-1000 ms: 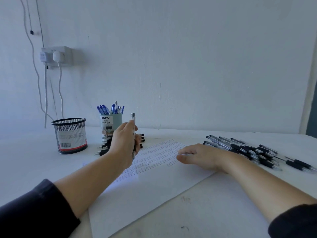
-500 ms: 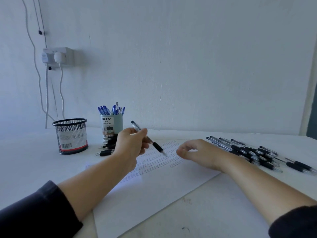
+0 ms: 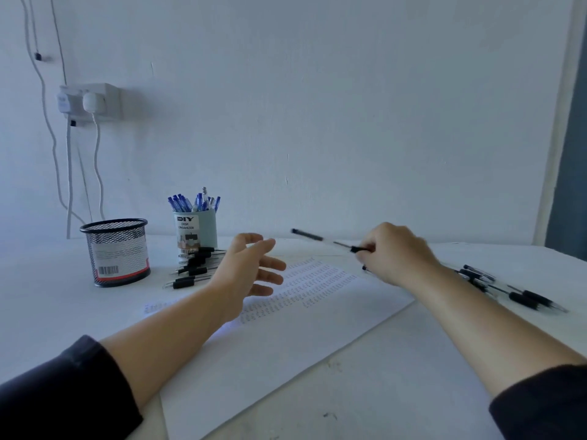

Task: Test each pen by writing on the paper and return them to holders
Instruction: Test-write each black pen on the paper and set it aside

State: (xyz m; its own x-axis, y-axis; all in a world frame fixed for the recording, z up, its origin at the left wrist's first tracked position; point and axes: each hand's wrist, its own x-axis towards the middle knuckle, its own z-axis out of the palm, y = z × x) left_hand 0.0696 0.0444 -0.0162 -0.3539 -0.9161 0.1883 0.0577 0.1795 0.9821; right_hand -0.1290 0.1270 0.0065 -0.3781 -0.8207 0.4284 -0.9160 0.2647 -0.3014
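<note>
- My right hand (image 3: 395, 254) is raised over the far edge of the paper (image 3: 286, 338), fingers (image 3: 365, 249) pinched shut on the grip end of a black pen (image 3: 330, 242).
- That pen is off the sheet, close to level, its far end pointing left toward my other hand; it looks slightly blurred.
- My left hand (image 3: 246, 271) hovers above the left part of the paper with its fingers (image 3: 270, 265) spread apart, holding nothing.
- The paper lies flat on the white worktop (image 3: 413, 376), turned at an angle, with rows of small handwritten marks across its far half.
- A pale blue holder (image 3: 197, 228) labelled as a desk organizer stands at the back left, packed with blue-capped pens (image 3: 193, 203) upright.
- Just in front of that holder, a small heap of black pens (image 3: 195, 268) lies on the worktop.
- Left of it stands a black mesh holder (image 3: 116, 252) with a barcode label; I cannot tell what is inside.
- Another spread of black pens (image 3: 521, 296) lies on the worktop to the right, partly behind my right forearm.
- A wall socket (image 3: 90, 101) with plugs and white cables sits on the wall at upper left.
</note>
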